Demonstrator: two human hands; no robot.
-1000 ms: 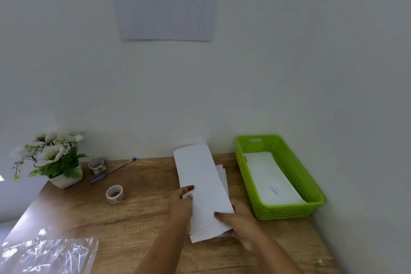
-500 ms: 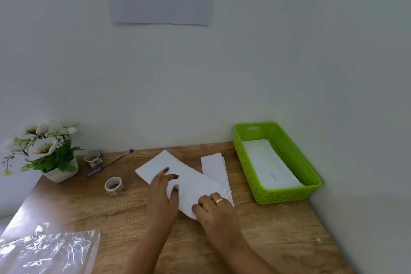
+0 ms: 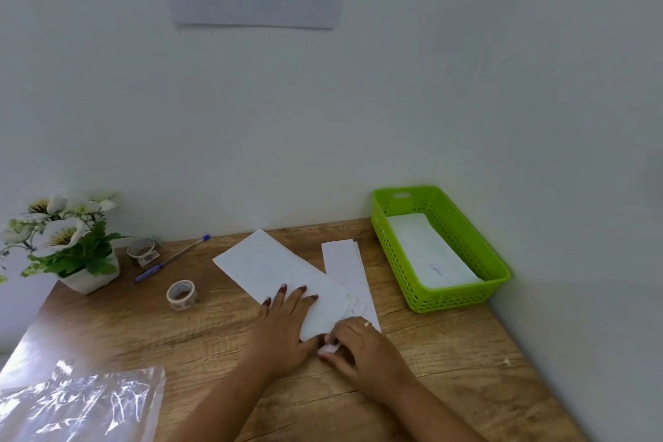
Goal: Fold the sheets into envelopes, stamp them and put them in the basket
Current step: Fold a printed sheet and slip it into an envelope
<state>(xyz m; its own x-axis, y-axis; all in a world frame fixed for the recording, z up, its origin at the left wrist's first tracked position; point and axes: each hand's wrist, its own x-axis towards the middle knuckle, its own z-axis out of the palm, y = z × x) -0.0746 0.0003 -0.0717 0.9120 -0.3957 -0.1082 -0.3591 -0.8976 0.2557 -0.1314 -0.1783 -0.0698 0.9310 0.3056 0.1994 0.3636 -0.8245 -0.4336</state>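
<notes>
**Hands working the near corner of the sheet**

You are pressing your left hand (image 3: 283, 323) flat on the sheet (image 3: 276, 269), fingers spread, palm lying over its near part. The sheet is lying at a slant across the middle of the table (image 3: 466, 380), its far corner pointing toward the wall. Your right hand (image 3: 358, 348) is curling its fingers at the sheet's near corner, where a small bit of white paper is showing between thumb and fingertips; you seem to be pinching that corner, though the grip itself is partly hidden. A ring is sitting on one right finger.

Under the sheet's right end, a stack (image 3: 346, 265) of narrow folded papers is lying just beside the basket (image 3: 462, 298). The basket is standing at the table's right edge and is holding a white paper (image 3: 427, 251) with a faint blue mark.

To the left, a tape roll (image 3: 182, 294) is resting apart from the sheet, with a pen (image 3: 172, 258), a second roll (image 3: 142, 249) and a flower pot (image 3: 68, 244) further back.
</notes>
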